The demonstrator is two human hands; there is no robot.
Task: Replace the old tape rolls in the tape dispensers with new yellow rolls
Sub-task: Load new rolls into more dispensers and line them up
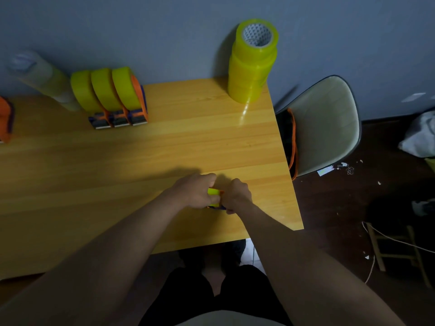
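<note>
left hand (197, 192): fingers curled round a yellow roll (213, 192) seated in a tape dispenser (215, 207), gripping from the left side
right hand (236, 194): fingers curled tight on the right side of the same dispenser; fingertips hidden under the knuckles, can't tell exactly what part they pinch
held dispenser: low over the table (164, 156), near its front right corner, between both hands; only a strip of yellow plus bits of orange and blue show; can't tell if it touches the table
loaded dispensers (113, 97): three in a row at the back of the table, left of centre, side by side and touching, each carrying a yellow roll, orange and blue frames, metal blades facing the person
new rolls (253, 62): tall stack of yellow rolls upright at the back right corner, against the wall, well apart from the hands
pale rolls (40, 76): blurred stack of clear or pale tape, just left of the three dispensers
orange object (6, 121): at the left edge of view, cut off, probably another dispenser
chair (324, 128): pale shell seat just beside the table's right edge, orange strap (294, 147) hanging over its near side
floor (341, 203): dark, scraps of paper scattered right of the table
</note>
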